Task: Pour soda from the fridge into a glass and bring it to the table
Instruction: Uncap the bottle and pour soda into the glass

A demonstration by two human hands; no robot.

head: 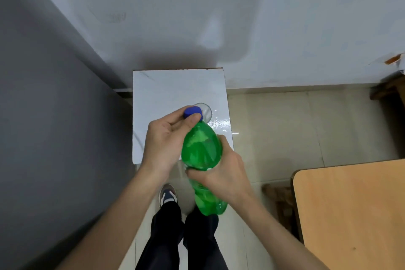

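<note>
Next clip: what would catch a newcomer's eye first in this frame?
The bright green soda bottle at centre frame stands out, gripped around its middle by the right hand. The left hand pinches its blue cap, which is on the neck. Just behind the cap, a clear glass stands on the small white stand against the wall.
</note>
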